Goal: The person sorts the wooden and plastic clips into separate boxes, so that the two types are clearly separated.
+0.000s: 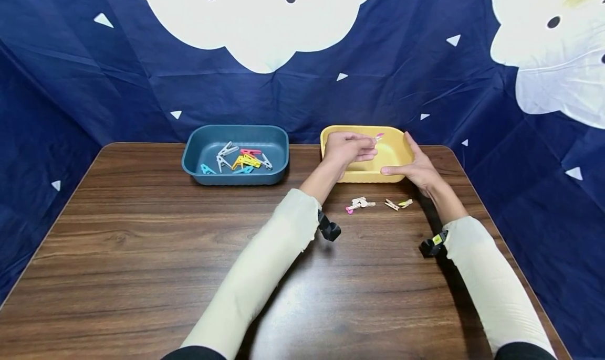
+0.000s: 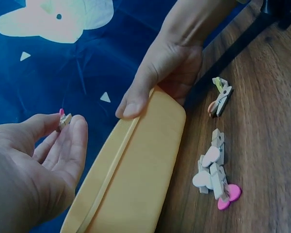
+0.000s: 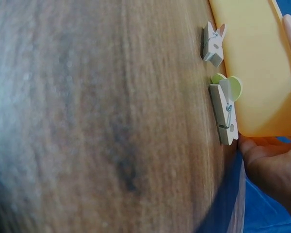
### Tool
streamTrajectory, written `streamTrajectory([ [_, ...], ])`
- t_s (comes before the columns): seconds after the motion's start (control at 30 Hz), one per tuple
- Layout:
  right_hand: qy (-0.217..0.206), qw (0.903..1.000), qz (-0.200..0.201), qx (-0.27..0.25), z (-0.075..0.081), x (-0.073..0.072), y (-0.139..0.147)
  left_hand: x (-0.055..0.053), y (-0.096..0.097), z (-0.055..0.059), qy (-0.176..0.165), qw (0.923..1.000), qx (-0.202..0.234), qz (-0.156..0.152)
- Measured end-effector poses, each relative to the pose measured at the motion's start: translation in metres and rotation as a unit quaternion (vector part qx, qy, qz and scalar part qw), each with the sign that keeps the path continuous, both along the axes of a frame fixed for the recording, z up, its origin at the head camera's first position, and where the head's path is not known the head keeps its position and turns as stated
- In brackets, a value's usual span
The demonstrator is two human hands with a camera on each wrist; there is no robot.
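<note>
Over the yellow bin [image 1: 368, 177], my left hand [image 1: 351, 149] pinches a small wooden clothespin with a pink decoration [image 2: 64, 121] between thumb and fingertips. My right hand [image 1: 419, 168] grips the bin's right end, its thumb lying on the near rim in the left wrist view. In front of the bin, several wooden clothespins with white and pink hearts [image 2: 212, 167] lie bunched on the table. To their right lie a plain-looking wooden clothespin [image 3: 214, 44] and one with a yellow-green decoration [image 3: 228, 114], close to the bin's wall.
A dark teal bin [image 1: 231, 179] stands to the left, holding several plastic clothespins [image 1: 248, 160] in yellow, blue, pink and white. Both bins stand at the back of the wooden table [image 1: 142, 244], just before a dark blue cloth backdrop [image 1: 142, 76].
</note>
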State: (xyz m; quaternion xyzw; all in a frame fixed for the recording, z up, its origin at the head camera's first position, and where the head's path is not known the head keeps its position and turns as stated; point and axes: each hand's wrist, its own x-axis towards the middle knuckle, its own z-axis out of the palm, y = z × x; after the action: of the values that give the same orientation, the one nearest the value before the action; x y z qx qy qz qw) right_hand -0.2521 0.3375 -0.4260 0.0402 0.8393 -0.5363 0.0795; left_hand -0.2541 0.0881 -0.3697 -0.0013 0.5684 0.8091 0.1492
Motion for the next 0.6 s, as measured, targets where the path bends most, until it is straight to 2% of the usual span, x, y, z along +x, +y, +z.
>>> streamTrajectory([
  [0.2, -0.004, 1.0, 0.002, -0.006, -0.0011, 0.0004, -0.0011, -0.0026, 0.0037, 0.0006, 0.0, 1.0, -0.001, -0.002],
  [0.6, 0.005, 1.0, 0.005, 0.0, -0.0011, 0.0007, -0.0009, 0.005, -0.0006, -0.0054, 0.012, 0.9999, -0.001, 0.003],
])
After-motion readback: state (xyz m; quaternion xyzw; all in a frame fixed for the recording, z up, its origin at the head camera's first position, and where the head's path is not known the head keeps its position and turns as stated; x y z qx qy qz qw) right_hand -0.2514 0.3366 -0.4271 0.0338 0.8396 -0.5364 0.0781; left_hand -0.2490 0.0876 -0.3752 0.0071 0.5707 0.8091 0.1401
